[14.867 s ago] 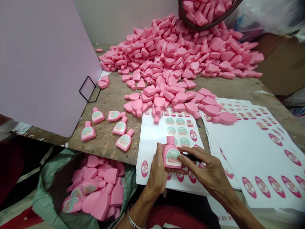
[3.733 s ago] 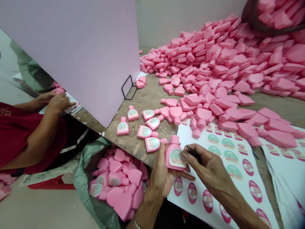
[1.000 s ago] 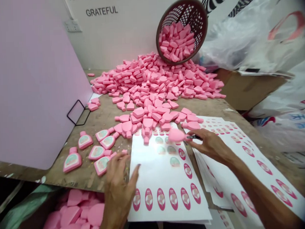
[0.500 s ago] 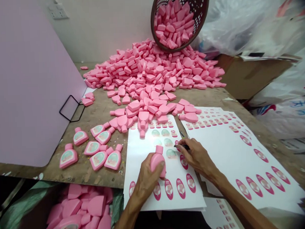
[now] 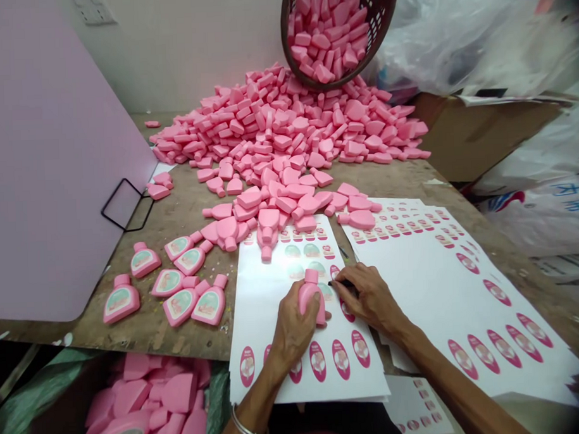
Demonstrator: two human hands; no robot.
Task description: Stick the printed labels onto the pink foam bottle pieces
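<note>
My left hand [image 5: 293, 324] is closed around a small pink toy bottle [image 5: 311, 300], cap upward, with no label on the side I see. It is held just over a white sticker sheet [image 5: 261, 306] printed with round green and oval pink labels. My right hand [image 5: 371, 296] pinches a slim black pointed tool [image 5: 340, 283]; most of it is hidden by the fingers, so its kind is unclear. Its tip is beside a pale green label [image 5: 326, 290] at the sheet's right side. To the left lie several labelled pink bottles [image 5: 209, 305].
A large heap of plain pink bottles [image 5: 267, 129] spreads from a tilted brown basket [image 5: 382, 36]. More sticker sheets [image 5: 415, 282] lie on the right. A pink panel [image 5: 45, 156] with a black wire loop stands left. Below the table edge, a green sack [image 5: 44, 403] holds pink bottles.
My left hand and the bottle have moved right and slightly up, closer to the black tool. My right hand stays near the same label. The camera view has shifted a little.
</note>
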